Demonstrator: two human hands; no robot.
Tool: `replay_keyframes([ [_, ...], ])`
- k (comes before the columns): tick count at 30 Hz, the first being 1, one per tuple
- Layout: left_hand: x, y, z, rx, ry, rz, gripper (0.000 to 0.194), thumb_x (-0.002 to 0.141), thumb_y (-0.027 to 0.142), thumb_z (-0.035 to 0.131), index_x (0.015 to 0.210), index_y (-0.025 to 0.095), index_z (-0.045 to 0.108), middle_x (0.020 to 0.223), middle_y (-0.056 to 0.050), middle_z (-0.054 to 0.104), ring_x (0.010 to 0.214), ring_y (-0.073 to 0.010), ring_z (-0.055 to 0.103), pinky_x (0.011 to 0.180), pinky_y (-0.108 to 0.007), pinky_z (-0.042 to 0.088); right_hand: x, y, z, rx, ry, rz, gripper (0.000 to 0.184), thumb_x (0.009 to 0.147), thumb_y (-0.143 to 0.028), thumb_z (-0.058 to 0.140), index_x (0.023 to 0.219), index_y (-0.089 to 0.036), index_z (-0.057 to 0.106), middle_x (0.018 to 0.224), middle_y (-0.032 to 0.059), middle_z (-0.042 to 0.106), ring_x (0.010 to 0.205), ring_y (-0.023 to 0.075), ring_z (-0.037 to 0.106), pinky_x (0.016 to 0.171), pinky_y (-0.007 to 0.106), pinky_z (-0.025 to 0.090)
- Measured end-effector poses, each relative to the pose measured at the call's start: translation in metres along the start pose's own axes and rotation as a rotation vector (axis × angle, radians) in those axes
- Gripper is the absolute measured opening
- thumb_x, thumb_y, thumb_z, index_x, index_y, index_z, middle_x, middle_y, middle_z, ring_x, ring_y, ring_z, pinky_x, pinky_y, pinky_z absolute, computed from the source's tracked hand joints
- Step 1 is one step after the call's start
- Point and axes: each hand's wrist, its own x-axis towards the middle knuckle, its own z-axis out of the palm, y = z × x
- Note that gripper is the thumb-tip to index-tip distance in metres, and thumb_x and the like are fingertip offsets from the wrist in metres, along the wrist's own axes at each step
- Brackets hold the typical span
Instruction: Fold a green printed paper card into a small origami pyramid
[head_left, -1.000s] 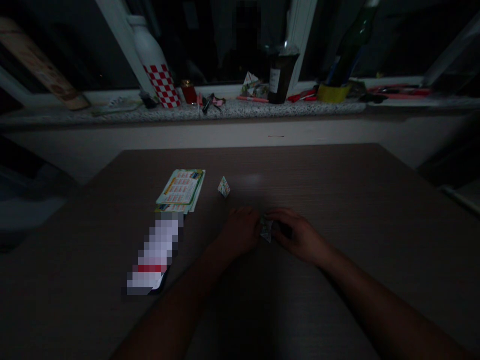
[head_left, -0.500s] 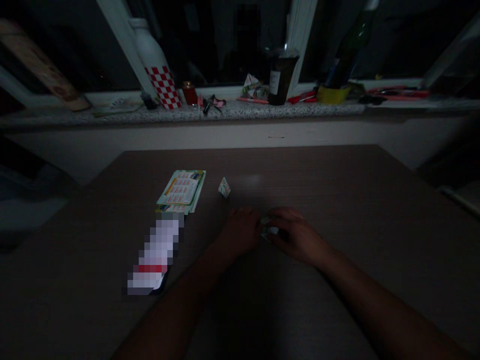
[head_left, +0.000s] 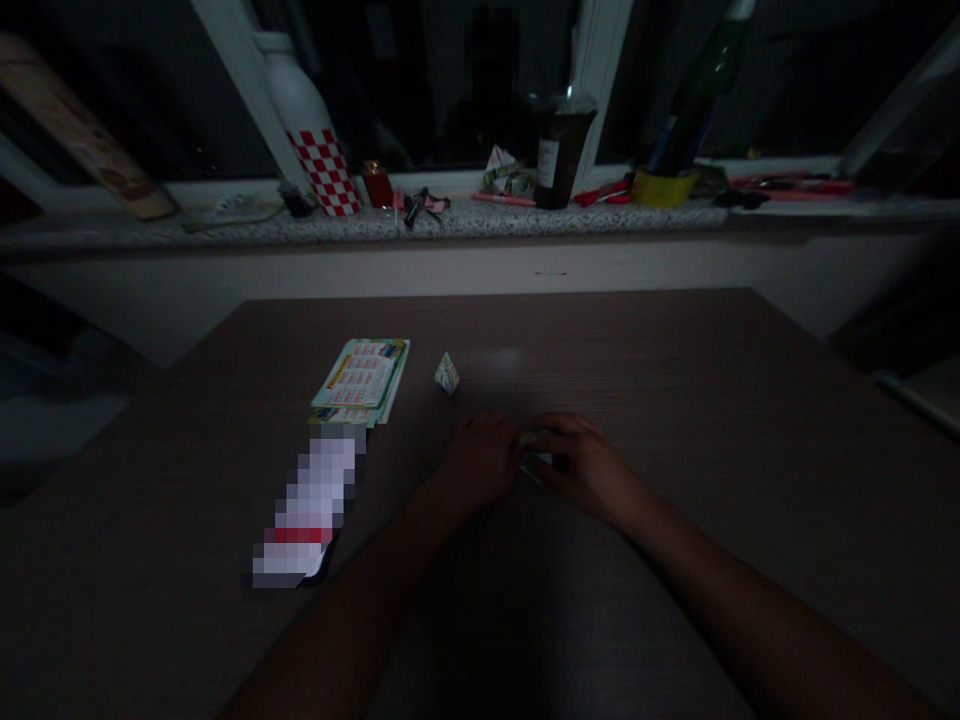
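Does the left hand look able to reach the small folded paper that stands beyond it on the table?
Probably yes: the small folded paper stands a little beyond the left hand, with only tabletop visible between. But that hand seems busy at another paper, partly hidden by the right hand.

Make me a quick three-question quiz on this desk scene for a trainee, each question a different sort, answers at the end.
1. Open: what shows between the left hand and the right hand?
2. True or false: the printed cards lie farther from the person than the phone.
3. Multiple choice: what pattern does the white bottle on the windowsill carry? A) blue stripes; B) red checks; C) green dots.

Key: 1. a small piece of paper, partly covered by the fingers; 2. true; 3. B.
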Motion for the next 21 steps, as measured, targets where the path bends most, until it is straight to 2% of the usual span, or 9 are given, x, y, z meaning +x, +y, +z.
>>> replay_keyframes([
  [3,-0.0003,0.0002,-0.0002,-0.005,0.004,0.004,0.017,0.09,0.024,0.044,0.091,0.016,0.058,0.099,-0.009,0.062,0.095,-0.023,0.057,0.082,-0.037,0.042,0.0005,0.0006,-0.0004,0.023,-0.003,0.0,0.022,0.08,-0.023,0.065,0.101,-0.027,0.072,0.114,0.0061,0.065,0.104,0.0231,0.059,0.093,0.041,0.046],
  [9,0.0,0.0002,-0.0004,0.004,-0.009,0.0,0.017,0.091,0.023,0.043,0.093,0.016,0.058,0.101,-0.009,0.062,0.097,-0.0235,0.056,0.084,-0.038,0.041,-0.0045,0.0031,-0.0047,0.035,-0.059,0.017,0.036,0.074,-0.019,0.068,0.108,-0.028,0.068,0.122,0.0061,0.061,0.114,0.0258,0.055,0.099,0.045,0.042],
  [15,0.0005,-0.0004,0.0004,0.003,-0.012,-0.002,0.016,0.09,0.023,0.045,0.093,0.016,0.059,0.098,-0.009,0.063,0.096,-0.0234,0.057,0.084,-0.037,0.042,-0.0048,0.003,-0.0051,0.047,-0.073,0.029,0.036,0.074,-0.021,0.069,0.109,-0.027,0.069,0.123,0.0066,0.06,0.115,0.0256,0.054,0.101,0.045,0.041],
  [21,-0.0003,-0.0016,0.0036,0.003,0.021,0.016,0.016,0.09,0.024,0.044,0.093,0.016,0.058,0.098,-0.008,0.062,0.095,-0.0234,0.056,0.082,-0.037,0.041,-0.0038,0.0052,-0.0001,0.086,-0.024,0.036,0.034,0.073,-0.021,0.069,0.106,-0.028,0.07,0.12,0.0056,0.062,0.111,0.0244,0.056,0.099,0.043,0.042],
])
